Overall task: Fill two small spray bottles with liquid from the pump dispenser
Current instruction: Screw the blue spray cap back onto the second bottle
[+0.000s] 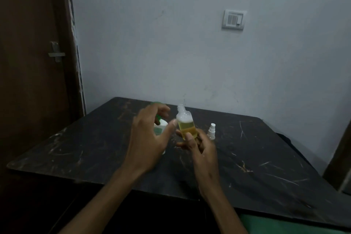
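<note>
Yellow liquid half fills the uncapped bottle, pinched upright above the desk in the right hand's grip; the left hand, open-fingered, hovers before the pump and should press gently, spout over neck.

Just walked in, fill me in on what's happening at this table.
A person is filling small bottles at a scratched dark table. The right hand holds an uncapped small bottle, partly full of yellow liquid with foam on top. The left hand hovers, fingers spread, over the green-topped pump dispenser, mostly hidden behind it. A white spray top stands on the table to the right.
</note>
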Motion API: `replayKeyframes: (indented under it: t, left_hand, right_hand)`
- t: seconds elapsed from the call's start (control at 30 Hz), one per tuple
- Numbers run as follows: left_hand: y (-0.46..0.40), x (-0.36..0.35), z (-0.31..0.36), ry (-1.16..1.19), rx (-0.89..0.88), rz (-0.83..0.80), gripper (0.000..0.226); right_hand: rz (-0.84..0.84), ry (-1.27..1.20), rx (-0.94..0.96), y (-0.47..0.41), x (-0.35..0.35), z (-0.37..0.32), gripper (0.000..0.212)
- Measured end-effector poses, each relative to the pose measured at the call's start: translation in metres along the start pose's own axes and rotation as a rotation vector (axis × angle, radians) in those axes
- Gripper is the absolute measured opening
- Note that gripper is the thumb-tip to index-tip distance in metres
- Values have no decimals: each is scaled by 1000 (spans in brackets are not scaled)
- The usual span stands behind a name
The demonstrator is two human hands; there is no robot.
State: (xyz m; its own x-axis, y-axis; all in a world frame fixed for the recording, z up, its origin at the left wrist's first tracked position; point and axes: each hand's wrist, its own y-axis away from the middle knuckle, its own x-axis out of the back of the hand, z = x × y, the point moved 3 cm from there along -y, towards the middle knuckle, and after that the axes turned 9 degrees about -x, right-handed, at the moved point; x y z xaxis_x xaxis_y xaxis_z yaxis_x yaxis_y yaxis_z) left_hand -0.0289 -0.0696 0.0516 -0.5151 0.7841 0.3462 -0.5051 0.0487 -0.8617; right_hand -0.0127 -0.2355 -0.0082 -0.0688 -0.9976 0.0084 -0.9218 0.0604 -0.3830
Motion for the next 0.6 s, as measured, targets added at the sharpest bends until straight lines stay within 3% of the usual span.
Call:
replayKeyframes:
  t: [0.13,0.37,0.5,0.6]
  left_hand:
    - [36,-22,8,230,180,-117,37]
    - [57,-30,5,370,283,-81,30]
    - [65,-25,-4,341,326,-105,27]
    - [70,-24,-13,218,362,-194,36]
  right_hand:
    - [-53,55,-7,26,6,-6,22]
    - [-144,252,3,49,5,-3,20]
    - [-120,364,-23,55,12,4,31]
    - [9,503,-13,61,34,10,38]
